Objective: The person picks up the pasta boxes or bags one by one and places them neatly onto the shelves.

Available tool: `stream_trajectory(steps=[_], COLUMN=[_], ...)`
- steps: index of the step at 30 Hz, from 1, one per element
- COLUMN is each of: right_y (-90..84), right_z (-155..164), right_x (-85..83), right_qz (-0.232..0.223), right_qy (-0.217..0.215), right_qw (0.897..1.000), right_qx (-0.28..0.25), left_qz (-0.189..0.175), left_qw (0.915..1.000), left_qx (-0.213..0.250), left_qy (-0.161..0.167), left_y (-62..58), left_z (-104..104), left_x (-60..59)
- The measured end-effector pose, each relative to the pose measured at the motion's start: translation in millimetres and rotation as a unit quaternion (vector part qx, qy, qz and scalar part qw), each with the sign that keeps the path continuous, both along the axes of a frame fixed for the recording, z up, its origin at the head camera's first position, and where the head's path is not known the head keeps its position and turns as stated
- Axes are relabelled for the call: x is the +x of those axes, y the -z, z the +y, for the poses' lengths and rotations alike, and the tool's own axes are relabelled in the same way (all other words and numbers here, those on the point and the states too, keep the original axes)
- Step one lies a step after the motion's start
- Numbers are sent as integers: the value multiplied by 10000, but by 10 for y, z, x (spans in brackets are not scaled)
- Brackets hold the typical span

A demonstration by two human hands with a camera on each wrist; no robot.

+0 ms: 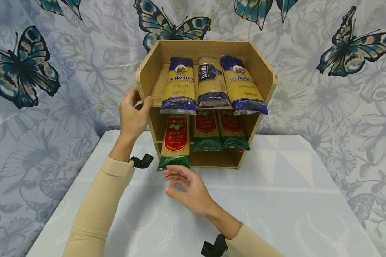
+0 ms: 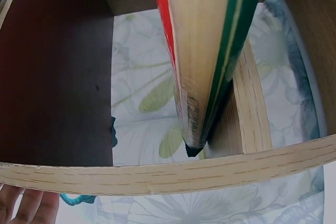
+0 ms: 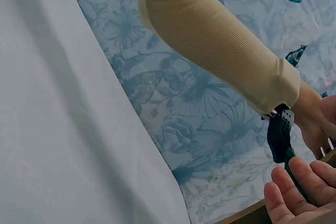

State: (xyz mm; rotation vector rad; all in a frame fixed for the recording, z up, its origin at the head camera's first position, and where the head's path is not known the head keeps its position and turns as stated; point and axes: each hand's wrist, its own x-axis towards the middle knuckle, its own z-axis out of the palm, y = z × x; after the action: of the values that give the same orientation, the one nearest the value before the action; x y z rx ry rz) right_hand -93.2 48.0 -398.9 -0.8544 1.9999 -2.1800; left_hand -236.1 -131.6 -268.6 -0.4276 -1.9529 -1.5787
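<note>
My left hand grips the left side panel of a two-tier wooden shelf, thumb round its front edge. Fingers show outside that panel in the left wrist view. At lower left, a pack of Olivoila spaghetti with a red label and green end leans out past the other packs. My right hand is at its green lower end, fingers loosely bent and fingertips right at the wrapper. The right wrist view shows these fingers apart, with nothing gripped between them.
Two more Olivoila packs lie beside it on the lower tier. Above are two blue-ended Ankara pasta packs and a La Sanita pack between them. The shelf stands on a white-covered table before a butterfly-patterned backdrop.
</note>
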Motion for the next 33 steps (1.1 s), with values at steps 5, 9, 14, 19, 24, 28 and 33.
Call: stream_trajectory(steps=[5, 9, 14, 19, 24, 28, 33], right_y=[-53, -65, -49, -29, -11, -14, -13], right_z=[6, 16, 32, 40, 44, 44, 41], right_x=[-135, -229, -359, -491, -586, -634, -686], right_qz=[78, 75, 102, 76, -8, -6, -27], right_qy=[-56, -99, -45, -51, -92, -67, -106], right_qw=[9999, 9999, 9999, 9999, 9997, 9997, 9995], right_qx=[54, 58, 15, -136, -225, -239, -293], left_qz=[-49, 1, 101, 103, 112, 102, 117], left_qw=[10000, 10000, 9999, 9999, 9999, 9999, 9999], left_qx=[-47, -53, -51, -34, -5, -27, -58], left_qy=[-39, -41, 18, 23, 58, 29, 10], left_y=[-101, -121, -120, -72, -88, -118, -120], left_z=[34, 38, 35, 23, 25, 38, 42], left_x=[129, 153, 152, 94, 107, 152, 154])
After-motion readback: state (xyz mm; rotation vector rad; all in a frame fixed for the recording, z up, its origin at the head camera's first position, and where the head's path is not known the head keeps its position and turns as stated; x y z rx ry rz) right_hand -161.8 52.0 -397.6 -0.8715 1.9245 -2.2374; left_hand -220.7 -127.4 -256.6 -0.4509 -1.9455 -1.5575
